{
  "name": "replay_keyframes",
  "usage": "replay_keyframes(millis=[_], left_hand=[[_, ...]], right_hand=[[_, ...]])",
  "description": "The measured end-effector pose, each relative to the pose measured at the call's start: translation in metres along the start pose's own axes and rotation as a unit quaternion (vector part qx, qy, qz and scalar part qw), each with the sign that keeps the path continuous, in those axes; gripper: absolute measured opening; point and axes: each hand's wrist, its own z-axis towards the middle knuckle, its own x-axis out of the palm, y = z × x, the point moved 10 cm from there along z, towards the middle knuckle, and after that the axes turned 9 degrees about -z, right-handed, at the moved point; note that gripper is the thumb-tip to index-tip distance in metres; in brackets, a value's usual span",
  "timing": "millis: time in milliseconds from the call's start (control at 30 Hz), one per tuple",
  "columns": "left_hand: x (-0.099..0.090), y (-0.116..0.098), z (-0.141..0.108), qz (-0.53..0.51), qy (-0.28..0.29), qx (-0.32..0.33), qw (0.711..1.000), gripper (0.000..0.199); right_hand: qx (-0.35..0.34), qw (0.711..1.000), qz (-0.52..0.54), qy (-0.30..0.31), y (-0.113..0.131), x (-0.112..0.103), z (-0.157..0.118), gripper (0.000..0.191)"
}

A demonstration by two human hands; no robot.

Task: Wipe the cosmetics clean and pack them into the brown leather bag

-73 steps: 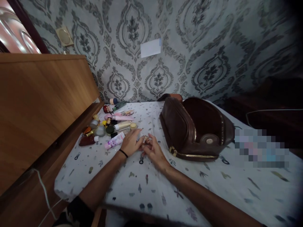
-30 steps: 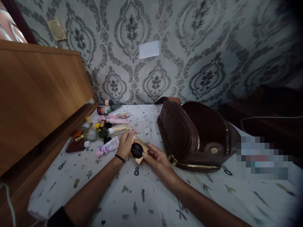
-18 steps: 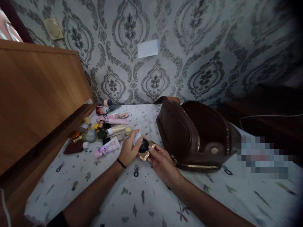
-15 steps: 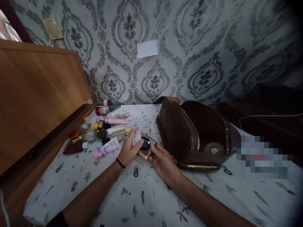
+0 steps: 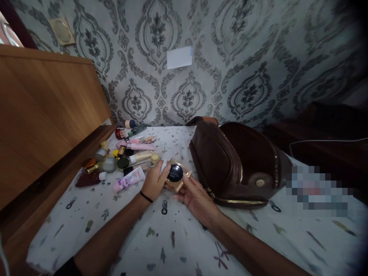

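Left of the brown bag, our right hand pinched the gold compact; our left hand curled round a white item beside it. We seemed mid-inspection; the next move likely called for firm grips.

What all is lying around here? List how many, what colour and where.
Compact: one, gold and black, centre
White item: one, white, beside compact, partly hidden
Bag: one, dark brown, right, open
Bottle: one, dark red, left, white-capped
Patterned tube: one, lilac and white, left of compact
Other cosmetics: many, mixed colours, left, exact count unclear
Cloth: one, patterned white, beneath
Wallpaper: one, grey, behind
Card: one, white, on wallpaper
Wall plate: one, cream, upper left
Wooden panel: one, brown, left
Pixelated patch: one, mixed, right
Left hand: one, at white item
Right hand: one, holding compact
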Motion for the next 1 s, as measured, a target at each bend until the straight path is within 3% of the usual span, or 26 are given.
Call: replay_keyframes(millis=[133,267,367,567,767,1000], left_hand=[[0.006,0.001,-0.003,0.027,0.01,0.002,1.0,0.027],[0.009,0.001,-0.005,0.022,0.018,0.007,1.0,0.029],[0.004,0.0,-0.003,0.002,0.005,0.006,1.0,0.032],[-0.003,-0.01,-0.003,-0.004,-0.018,0.013,1.0,0.033],[0.004,-0.037,-0.013,0.052,-0.005,0.116,0.992,0.031],[0.023,-0.075,-0.034,0.149,0.024,0.276,0.949,0.033]], right_hand=[[0.009,0.999,-0.03,0.035,-0.004,0.007,-0.002,0.053],[-0.054,0.992,-0.117,0.011,0.004,0.0,-0.001,0.052],[-0.097,0.971,-0.22,-0.012,0.01,-0.004,-0.002,0.043],[-0.116,0.926,-0.359,-0.006,0.009,0.0,-0.005,0.03],[-0.148,0.907,-0.393,-0.009,0.012,0.002,-0.008,0.018],[-0.169,0.903,-0.396,-0.014,0.02,0.005,-0.012,0.014]])
